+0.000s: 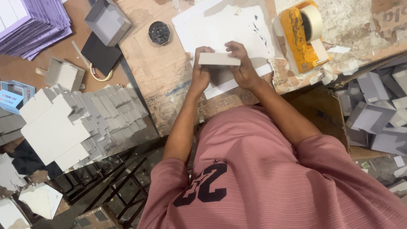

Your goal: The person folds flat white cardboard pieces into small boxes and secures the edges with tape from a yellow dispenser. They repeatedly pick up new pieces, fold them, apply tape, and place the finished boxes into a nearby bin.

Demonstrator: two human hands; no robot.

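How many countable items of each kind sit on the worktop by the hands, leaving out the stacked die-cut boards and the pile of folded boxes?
Grey box piece held by both the left hand and right hand: 1
Yellow tape dispenser: 1
Black round disc: 1
Open grey boxes at upper left: 2
Total: 5

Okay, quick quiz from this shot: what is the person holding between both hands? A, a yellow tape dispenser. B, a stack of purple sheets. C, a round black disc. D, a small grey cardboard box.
D: the left hand and the right hand both grip a small grey cardboard box above the white paper.
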